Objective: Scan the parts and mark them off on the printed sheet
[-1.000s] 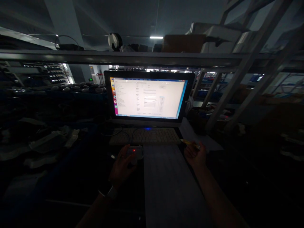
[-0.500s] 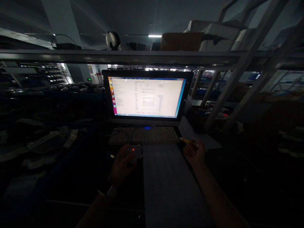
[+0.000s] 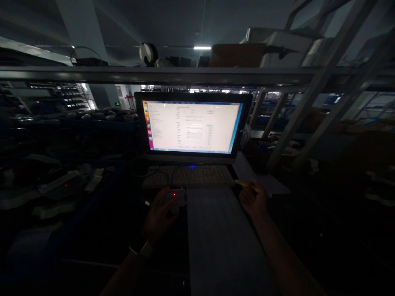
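My left hand is closed with its fingers around the side of a small pale box-shaped device, on which a red light glows. The device sits just below the keyboard; its left part is hidden by my fingers. My right hand is curled around a yellow pen, whose tip points left toward the keyboard's right end. Between my hands lies a long pale sheet of paper. Beyond the keyboard a lit monitor shows a window with lists and form fields, too small to read.
On the left, a dark blue bin holds several pale plastic parts. A metal shelf crosses above the monitor, carrying a cardboard box. Slanted metal posts stand at right. More paper lies behind my right hand. The room is dim.
The whole view has shifted slightly. Both hands keep nearly the same place and hold. A small red spot now shows on a part in the left bin.
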A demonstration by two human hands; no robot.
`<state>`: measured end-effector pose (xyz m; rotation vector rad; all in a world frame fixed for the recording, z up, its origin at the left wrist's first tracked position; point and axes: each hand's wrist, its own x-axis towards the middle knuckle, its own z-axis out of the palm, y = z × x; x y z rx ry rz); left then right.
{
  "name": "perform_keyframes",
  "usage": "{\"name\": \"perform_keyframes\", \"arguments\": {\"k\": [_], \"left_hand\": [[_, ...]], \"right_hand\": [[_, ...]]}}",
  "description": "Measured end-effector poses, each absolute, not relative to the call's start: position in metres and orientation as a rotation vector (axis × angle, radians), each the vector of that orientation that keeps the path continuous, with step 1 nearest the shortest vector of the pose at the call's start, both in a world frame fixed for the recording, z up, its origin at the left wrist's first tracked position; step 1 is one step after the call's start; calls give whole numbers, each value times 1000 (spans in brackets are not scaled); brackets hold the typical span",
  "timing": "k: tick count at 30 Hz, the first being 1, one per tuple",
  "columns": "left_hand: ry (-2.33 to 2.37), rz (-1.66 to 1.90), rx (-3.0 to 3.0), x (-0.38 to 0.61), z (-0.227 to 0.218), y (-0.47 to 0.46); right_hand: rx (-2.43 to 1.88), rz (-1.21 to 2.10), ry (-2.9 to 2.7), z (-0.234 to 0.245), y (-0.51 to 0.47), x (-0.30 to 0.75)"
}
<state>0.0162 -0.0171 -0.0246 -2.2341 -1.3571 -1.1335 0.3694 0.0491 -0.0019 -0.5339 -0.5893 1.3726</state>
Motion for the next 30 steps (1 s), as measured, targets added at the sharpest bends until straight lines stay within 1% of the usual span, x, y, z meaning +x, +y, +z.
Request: {"name": "perform_keyframes", "arguments": {"k": [5,17,30], "left_hand": [[-1433,-1121,-2247,18,-24,-19],[-1416,-1137,-2242,19,-24,-20],[-1368,-1146,-2231,19,-25,-19]], "right_hand": [[-540,1374,-571,-2,49,369],[-604,1333,-624,1,48,363],[-559,1290,-637,1,46,363]]}}
